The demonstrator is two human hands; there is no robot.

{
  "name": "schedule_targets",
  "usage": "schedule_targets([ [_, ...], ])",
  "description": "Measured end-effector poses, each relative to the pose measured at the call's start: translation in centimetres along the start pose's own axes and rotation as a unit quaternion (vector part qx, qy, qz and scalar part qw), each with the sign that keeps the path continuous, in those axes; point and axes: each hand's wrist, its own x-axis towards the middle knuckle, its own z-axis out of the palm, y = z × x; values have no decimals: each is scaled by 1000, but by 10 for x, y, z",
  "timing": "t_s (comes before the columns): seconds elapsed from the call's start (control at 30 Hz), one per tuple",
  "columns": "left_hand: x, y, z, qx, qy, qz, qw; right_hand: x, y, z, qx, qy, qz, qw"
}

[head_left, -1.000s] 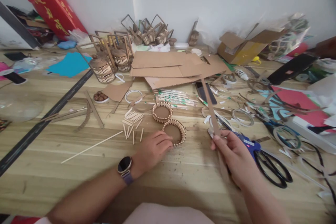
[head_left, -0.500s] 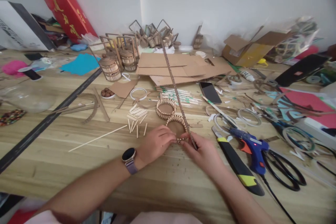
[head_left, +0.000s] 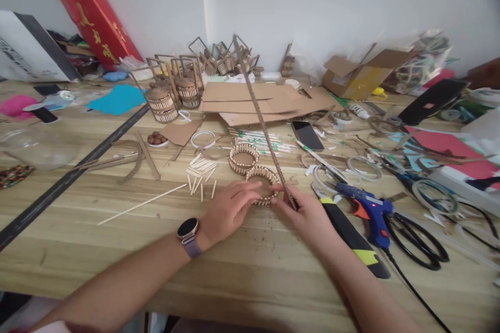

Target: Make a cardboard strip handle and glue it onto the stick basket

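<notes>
A small round basket [head_left: 267,173] of short wooden sticks round a brown base stands on the table between my hands. My left hand [head_left: 226,210], a watch at its wrist, has its fingers closed at the basket's near left rim. My right hand [head_left: 307,216] grips the lower end of a long, thin cardboard strip [head_left: 258,109], which slants up and away to the left. Its fingertips also touch the right side of the basket. A second round basket [head_left: 244,158] sits just behind the first. Short cut sticks [head_left: 203,165] lie loose to the left.
On the right lie a utility knife [head_left: 347,229], a blue glue gun [head_left: 369,210] with its cable, and black-handled scissors [head_left: 417,239]. Cardboard sheets [head_left: 250,94], a phone [head_left: 308,135] and finished lidded baskets [head_left: 161,104] are farther back. One long stick [head_left: 142,204] lies at left.
The view has shifted slightly. My left fingers have lifted and spread a little over the near rim of the basket. My right hand still grips the strip.
</notes>
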Motion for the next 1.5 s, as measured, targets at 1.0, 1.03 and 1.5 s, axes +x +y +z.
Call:
schedule_targets([
  [1.0,3,12,0,64,28,20,997,6,10,-12,207,32,167,963],
  [1.03,5,17,-3,60,28,24,997,3,4,-13,227,22,165,960],
  [1.5,19,70,-7,-143,21,-59,988,-35,-30,-9,492,-103,194,842],
])
